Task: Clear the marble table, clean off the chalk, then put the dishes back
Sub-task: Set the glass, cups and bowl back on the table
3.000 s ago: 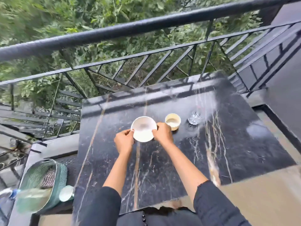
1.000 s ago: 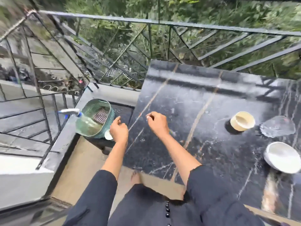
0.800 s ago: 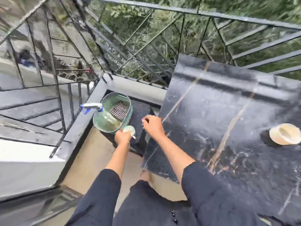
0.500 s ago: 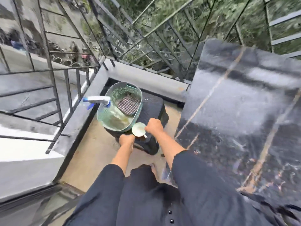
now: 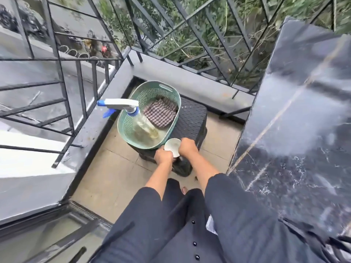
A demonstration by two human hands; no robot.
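Note:
A small white cup point(image 5: 172, 147) sits on the near edge of a black wicker stool point(image 5: 191, 122), just in front of a green basket point(image 5: 131, 128). My left hand point(image 5: 163, 156) grips the cup from the left and my right hand point(image 5: 187, 147) grips it from the right. The basket holds a spray bottle point(image 5: 121, 105) with a white and blue head and a folded checked cloth point(image 5: 159, 113). The black marble table point(image 5: 296, 130) fills the right side, with a pale chalky smear across it. The other dishes are out of view.
Black metal railings point(image 5: 79, 88) and a low grey ledge point(image 5: 186, 80) close in the balcony corner behind the stool. Beige floor tiles point(image 5: 114, 168) lie between the stool and me. A glass door frame point(image 5: 57, 234) runs along the lower left.
I turned left from the table, where I had set down a white bowl beside the beige cup. Both hands dropped to the stool and closed on the small white cup.

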